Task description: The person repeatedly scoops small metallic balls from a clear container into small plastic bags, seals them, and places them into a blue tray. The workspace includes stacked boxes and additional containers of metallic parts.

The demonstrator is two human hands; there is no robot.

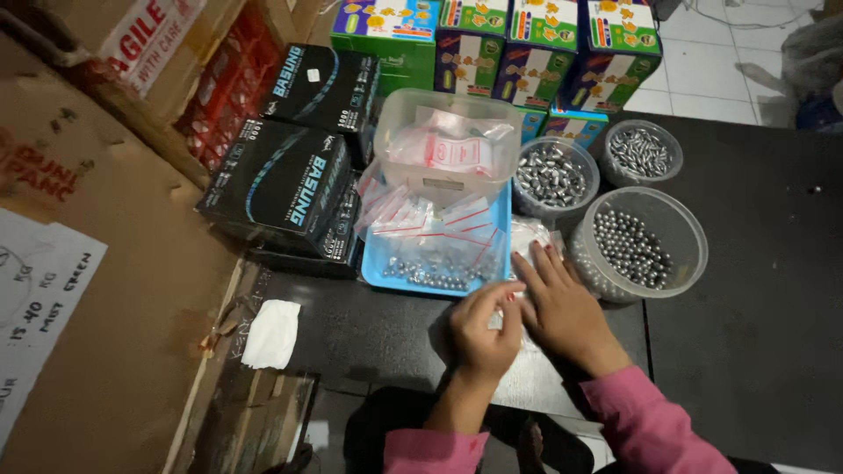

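Hands meet on the dark table [755, 263] in the head view. The left hand [485, 326] pinches a small clear bag [527, 235] lying just right of the blue tray [443, 263]; the right hand [562, 303] lies flat, fingers spread, pressing it down. A round tub of steel balls [637, 244] stands just beside.

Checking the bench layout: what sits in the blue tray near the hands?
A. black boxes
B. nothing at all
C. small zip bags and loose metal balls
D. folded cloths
C: the blue tray holds small zip bags with loose metal balls along its near edge, just ahead of the hands.
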